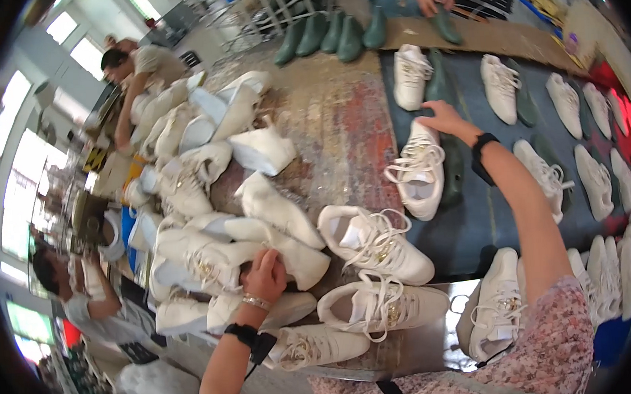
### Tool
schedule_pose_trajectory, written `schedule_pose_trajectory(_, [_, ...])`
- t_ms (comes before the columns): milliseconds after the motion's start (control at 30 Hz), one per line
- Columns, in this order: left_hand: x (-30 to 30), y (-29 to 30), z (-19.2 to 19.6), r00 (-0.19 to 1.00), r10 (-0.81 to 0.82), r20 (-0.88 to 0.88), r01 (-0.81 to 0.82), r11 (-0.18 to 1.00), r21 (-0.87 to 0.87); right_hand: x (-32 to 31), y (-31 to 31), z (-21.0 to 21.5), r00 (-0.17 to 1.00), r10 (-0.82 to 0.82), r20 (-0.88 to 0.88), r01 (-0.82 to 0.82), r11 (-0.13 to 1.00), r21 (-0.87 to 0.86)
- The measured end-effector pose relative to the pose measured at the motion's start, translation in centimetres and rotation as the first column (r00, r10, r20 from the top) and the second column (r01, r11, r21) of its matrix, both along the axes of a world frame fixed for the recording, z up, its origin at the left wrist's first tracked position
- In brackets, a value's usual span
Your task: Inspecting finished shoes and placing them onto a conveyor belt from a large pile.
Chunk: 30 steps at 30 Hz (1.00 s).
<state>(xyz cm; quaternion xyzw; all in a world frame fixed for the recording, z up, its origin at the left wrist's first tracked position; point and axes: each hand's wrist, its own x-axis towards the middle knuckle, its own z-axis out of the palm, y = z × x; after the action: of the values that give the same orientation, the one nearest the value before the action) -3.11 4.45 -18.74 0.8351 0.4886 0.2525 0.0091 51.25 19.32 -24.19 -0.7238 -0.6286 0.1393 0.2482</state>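
Here the right hand (pixel 443 117) reaches out, fingers loosely spread, touching the heel of a white sneaker (pixel 419 169) on the dark belt (pixel 478 222). The left hand (pixel 265 275) rests curled on the shoe pile (pixel 206 204), apparently gripping one. Setting the sneaker squarely in its row would likely serve best.

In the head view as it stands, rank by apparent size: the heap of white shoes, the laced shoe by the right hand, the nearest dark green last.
1. Heap of white shoes, clearly largest.
2. Laced shoe under the right hand.
3. Dark green last beside it looks smallest, but the shoe partly covers it, so 2 and 3 are unsure.
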Motion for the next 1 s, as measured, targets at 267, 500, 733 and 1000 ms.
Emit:
schedule_pose_trajectory(267, [-0.4, 0.1, 0.3, 0.992, -0.076, 0.105, 0.076, 0.997, 0.002, -9.1, -11.7, 3.4, 0.786, 0.537, 0.305, -0.563, 0.826, -0.004])
schedule_pose_trajectory(500, [-1.7, 0.5, -0.6, 0.982, -0.139, 0.125, 0.135, 0.99, 0.035, -9.9, -10.0, 6.8, 0.737, 0.674, 0.054, -0.576, 0.668, -0.472])
schedule_pose_trajectory(733, [-0.8, 0.6, 0.4, 0.98, -0.152, 0.127, 0.148, 0.988, 0.044, -14.2, -11.9, 9.9, 0.513, 0.662, 0.546, -0.446, 0.749, -0.49])
schedule_pose_trajectory(1000, [-1.5, -0.3, 0.1, 0.984, -0.128, 0.125, 0.134, 0.99, -0.037, -26.2, -24.9, 14.2, 0.352, 0.916, 0.194, -0.896, 0.389, -0.212])
